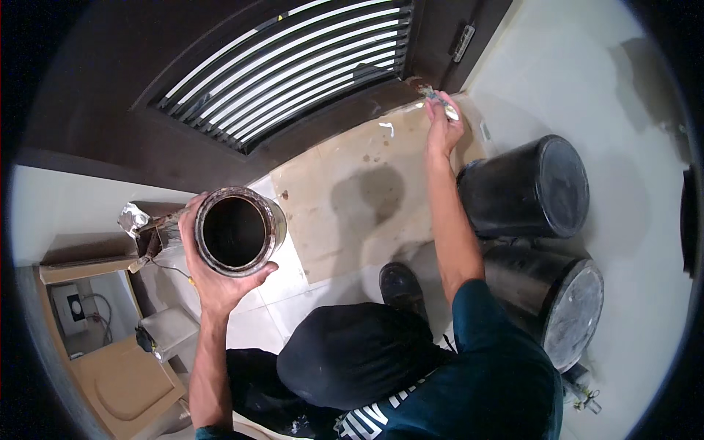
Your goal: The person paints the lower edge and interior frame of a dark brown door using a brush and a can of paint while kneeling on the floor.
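My left hand (217,289) grips an open, round metal paint can (279,225) from its side, fingers behind it and thumb at the near right. The can's rim is crusted with brown, and its inside looks dark. Stretched forward, my right hand (444,131) holds a small paintbrush (451,113) by its pale handle. The bristles sit at the lower right corner of a dark brown louvered door (330,129), near its bottom edge. Whether the bristle tips touch the wood is hard to tell.
Brown paper (308,220) with dark spots covers the tiles below the door. Two black cylindrical containers (506,187) (517,286) lie at right by the pale wall (621,220). At left is an open wooden box (91,269) with cables inside.
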A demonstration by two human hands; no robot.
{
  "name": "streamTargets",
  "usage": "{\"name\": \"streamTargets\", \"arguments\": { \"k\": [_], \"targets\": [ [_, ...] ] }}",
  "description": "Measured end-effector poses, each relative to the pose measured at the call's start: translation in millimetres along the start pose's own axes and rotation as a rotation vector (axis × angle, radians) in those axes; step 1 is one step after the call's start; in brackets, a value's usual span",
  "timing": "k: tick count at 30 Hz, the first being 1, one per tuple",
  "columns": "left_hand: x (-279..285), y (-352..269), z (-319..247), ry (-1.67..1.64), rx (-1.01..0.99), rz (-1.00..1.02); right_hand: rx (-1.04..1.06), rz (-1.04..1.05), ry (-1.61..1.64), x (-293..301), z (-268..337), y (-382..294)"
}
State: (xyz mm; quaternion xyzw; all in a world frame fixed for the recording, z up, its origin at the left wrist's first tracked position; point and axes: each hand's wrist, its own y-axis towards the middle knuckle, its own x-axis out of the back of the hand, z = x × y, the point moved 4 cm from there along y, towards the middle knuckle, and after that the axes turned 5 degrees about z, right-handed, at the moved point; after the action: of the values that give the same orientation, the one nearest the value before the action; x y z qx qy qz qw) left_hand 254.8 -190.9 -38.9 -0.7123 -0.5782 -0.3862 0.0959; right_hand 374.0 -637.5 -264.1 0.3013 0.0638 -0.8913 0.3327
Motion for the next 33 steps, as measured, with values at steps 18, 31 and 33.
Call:
{"name": "streamTargets", "arguments": {
  "k": [18,31,33],
  "targets": [
    [33,-6,-29,-0.011,-0.117,-0.142,-0.405,0.201,-0.166,0,-39,-139],
    [48,-7,-28,-0.045,-0.123,-0.188,-0.016,0.279,-0.449,-38,-92,-127],
    [47,-8,-27,-0.038,-0.134,-0.196,-0.119,0.262,-0.372,-27,-88,-141]
  ]
}}
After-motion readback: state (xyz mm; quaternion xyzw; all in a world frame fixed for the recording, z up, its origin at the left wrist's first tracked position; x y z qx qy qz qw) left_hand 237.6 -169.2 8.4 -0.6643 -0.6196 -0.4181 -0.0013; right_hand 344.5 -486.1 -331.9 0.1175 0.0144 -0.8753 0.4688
